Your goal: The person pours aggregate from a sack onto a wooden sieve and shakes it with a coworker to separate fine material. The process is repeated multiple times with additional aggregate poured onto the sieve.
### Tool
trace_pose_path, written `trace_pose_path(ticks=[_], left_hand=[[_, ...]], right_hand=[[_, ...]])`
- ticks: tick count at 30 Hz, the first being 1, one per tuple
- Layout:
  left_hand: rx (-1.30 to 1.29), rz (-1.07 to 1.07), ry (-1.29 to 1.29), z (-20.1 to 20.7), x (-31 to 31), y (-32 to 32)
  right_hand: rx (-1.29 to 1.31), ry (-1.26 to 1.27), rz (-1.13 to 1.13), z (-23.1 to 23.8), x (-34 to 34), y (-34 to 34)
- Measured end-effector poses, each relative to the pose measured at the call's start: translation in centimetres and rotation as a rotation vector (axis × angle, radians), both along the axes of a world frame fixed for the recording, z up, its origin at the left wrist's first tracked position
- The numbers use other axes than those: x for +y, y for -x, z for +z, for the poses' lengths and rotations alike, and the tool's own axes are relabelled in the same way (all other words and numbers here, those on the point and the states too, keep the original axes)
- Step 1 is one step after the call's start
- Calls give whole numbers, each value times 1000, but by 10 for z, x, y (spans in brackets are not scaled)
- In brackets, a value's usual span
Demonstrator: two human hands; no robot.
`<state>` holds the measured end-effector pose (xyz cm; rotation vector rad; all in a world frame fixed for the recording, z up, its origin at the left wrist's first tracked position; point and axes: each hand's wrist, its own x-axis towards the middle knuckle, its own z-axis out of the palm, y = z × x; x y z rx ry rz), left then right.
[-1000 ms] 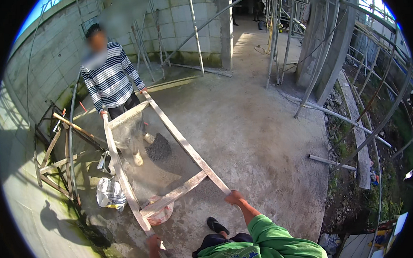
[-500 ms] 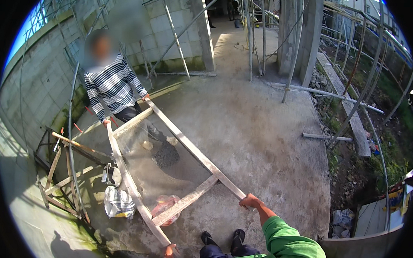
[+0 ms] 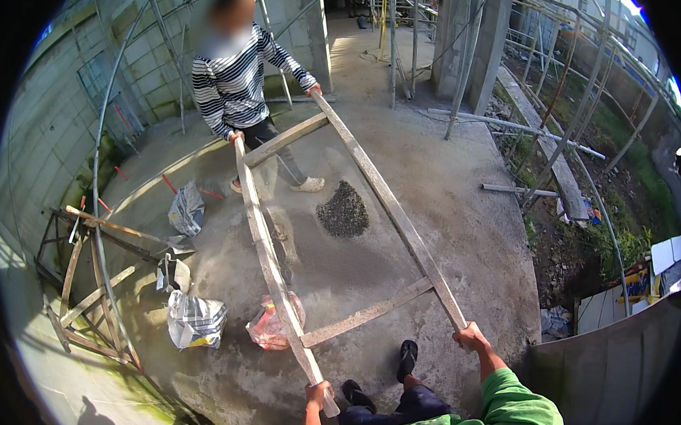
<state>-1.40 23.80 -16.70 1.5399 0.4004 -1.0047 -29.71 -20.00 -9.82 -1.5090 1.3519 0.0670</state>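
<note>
Ahead, wooden frame (image 3: 366, 312), near rail ends (image 3: 331, 407) inside left grip (image 3: 317, 394), right grip (image 3: 472, 337)

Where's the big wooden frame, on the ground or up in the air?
Held up: the left hand and right hand grip the wooden frame at its near ends, and a co-worker holds its far ends.

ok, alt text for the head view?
The person's left hand and right hand hold one end of a wooden frame; a co-worker holds the other. A dark gravel pile shows through it, with a white bag at left.
</note>
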Motion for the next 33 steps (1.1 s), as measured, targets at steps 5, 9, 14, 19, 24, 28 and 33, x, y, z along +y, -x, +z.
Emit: trace_pose_path(ticks=[5,9,14,19,24,28,33], left_hand=[[-51,-42,-173,33,108,-54],[-144,-26,-295,96,189,-91],[-382,104,-562,172,206,-103],[-443,131,-575,130,121,-34],[6,-167,-20,43,-110,141],[33,-389,316,160,-336,251],[-89,-528,282,179,-444,341]], right_hand=[[-91,-123,-72,-34,126,-8],[-131,-344,-10,-98,221,-36],[-323,-612,100,-80,289,-87],[-370,-496,65,-101,207,-10],[-92,67,-185,-36,-59,252],[188,516,-314,352,-169,312],[306,236,-177,199,-280,499]])
